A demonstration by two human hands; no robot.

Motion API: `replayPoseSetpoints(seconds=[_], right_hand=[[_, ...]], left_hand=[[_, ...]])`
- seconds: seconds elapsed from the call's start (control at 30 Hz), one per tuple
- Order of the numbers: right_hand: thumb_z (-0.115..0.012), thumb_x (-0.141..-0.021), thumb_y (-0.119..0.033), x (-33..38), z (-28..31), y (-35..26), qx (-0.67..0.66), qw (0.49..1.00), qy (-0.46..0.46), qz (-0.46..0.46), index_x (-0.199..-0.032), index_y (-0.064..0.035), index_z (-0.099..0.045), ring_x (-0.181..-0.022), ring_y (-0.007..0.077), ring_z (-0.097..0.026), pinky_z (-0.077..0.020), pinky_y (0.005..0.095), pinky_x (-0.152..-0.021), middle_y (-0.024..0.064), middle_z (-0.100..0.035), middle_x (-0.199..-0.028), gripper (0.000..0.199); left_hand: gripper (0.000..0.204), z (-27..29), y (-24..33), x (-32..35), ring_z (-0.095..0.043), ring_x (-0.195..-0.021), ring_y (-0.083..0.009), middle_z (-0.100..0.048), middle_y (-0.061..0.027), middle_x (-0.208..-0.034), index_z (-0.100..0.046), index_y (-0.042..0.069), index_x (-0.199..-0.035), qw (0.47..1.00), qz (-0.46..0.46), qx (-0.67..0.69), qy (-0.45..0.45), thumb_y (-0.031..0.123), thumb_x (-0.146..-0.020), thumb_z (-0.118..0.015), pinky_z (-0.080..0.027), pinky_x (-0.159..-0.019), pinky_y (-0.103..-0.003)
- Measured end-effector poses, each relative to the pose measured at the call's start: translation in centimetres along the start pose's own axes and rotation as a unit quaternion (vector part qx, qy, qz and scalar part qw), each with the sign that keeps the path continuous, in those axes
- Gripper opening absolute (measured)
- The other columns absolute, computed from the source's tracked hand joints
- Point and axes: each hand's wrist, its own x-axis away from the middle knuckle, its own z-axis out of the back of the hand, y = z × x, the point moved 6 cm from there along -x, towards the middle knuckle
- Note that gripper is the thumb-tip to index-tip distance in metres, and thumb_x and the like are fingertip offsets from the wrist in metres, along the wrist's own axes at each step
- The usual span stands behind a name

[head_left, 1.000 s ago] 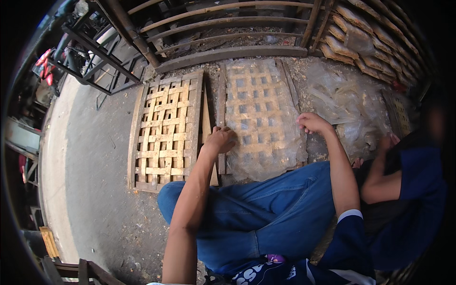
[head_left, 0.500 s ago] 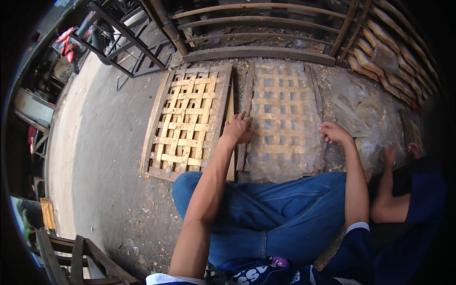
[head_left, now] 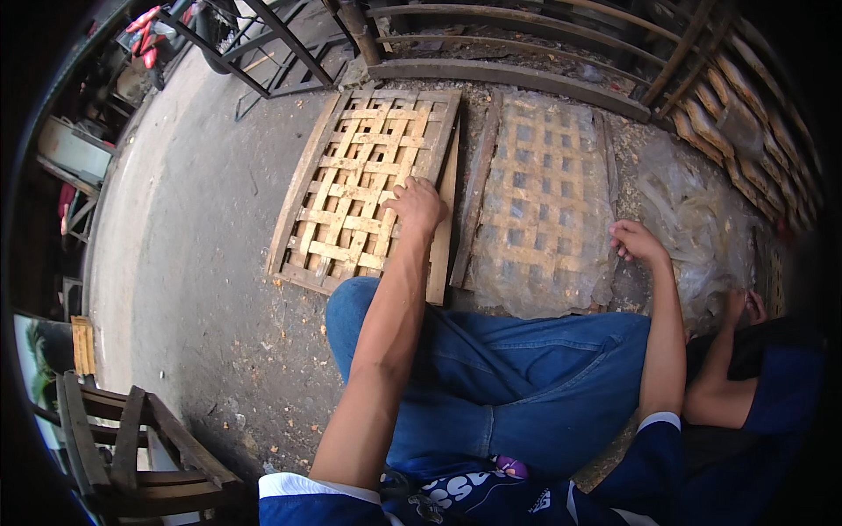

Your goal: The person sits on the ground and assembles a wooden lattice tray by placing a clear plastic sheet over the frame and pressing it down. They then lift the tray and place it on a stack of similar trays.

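Observation:
A wooden-framed lattice panel [head_left: 351, 210] of woven bamboo strips lies left of centre, its right side raised over another board. My left hand [head_left: 416, 203] is closed over the panel's right frame rail, fingers bent onto the strips. To its right lies a second lattice panel [head_left: 544, 206], covered by a thin, wrinkled clear plastic sheet [head_left: 535, 285]. My right hand [head_left: 638, 241] hovers by this sheet's right edge with its fingers curled in. Anything between those fingers is hidden.
Crumpled clear plastic [head_left: 680, 206] lies at the right, near a co-worker's hands [head_left: 744, 307]. Stacked wavy-edged trays [head_left: 732, 131] stand behind it. A wooden rack [head_left: 517, 74] borders the far side, a dark metal frame [head_left: 263, 53] the far left, a wooden chair [head_left: 132, 456] the near left.
My left hand has moved left from the covered panel's edge onto the uncovered panel's right rail. The view has shifted, while my right hand stays by the plastic's right edge.

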Motion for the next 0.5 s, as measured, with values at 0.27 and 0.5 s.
replayPoseSetpoints(seconds=[0.27,0.5], right_hand=[[-0.055,-0.102,-0.028,0.1,-0.3,-0.5,0.017,1.0,0.0,-0.006,-0.114,-0.0087,-0.061,-0.063,0.0081,-0.054,-0.0437,0.0244,-0.051,-0.0002,-0.063,-0.086,0.024],[-0.055,-0.1,-0.026,0.1,-0.3,0.0,0.01,1.0,0.001,-0.008,-0.114,-0.008,-0.062,-0.063,0.0084,-0.055,-0.0445,0.0247,-0.052,0.001,-0.064,-0.088,0.024]], left_hand=[[0.036,-0.5,-0.6,-0.2,-0.054,-0.113,-0.0299,-0.056,-0.0102,-0.124,-0.062,0.004,-0.125,0.994,-0.013,-0.051,0.097,0.021,-0.099,-0.044,-0.041,-0.087,-0.052],[0.033,-0.6,-0.2,-1.1,-0.056,-0.11,-0.028,-0.06,-0.0102,-0.117,-0.064,0.006,-0.118,0.99,-0.026,-0.05,0.131,0.023,-0.101,-0.041,-0.04,-0.089,-0.055]])
